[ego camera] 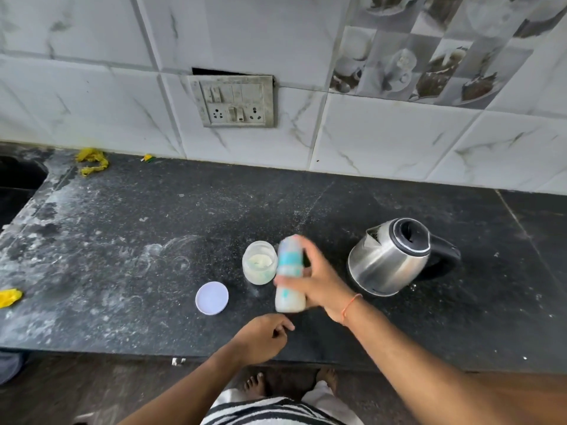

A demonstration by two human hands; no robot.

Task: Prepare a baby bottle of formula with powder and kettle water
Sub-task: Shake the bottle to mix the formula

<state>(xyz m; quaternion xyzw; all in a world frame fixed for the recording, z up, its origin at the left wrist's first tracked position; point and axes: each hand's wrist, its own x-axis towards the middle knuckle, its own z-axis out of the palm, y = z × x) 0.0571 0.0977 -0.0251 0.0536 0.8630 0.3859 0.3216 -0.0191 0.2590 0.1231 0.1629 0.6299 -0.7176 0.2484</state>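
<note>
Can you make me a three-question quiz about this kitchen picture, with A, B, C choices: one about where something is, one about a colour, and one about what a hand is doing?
1. Where is the kettle?
A. right of the bottle
B. left of the round lid
C. in the sink

2. What colour is the band on the bottle?
A. red
B. turquoise
C. black

3. What is the right hand doing?
A. lying flat on the counter
B. lifting the kettle
C. holding the bottle

Answers:
1. A, the kettle stands on the counter to the right of the bottle.
2. B, a turquoise band wraps the blurred white bottle.
3. C, its fingers curl round the bottle, while the left hand holds nothing. The open jar and its round lid sit to the bottle's left.
</note>
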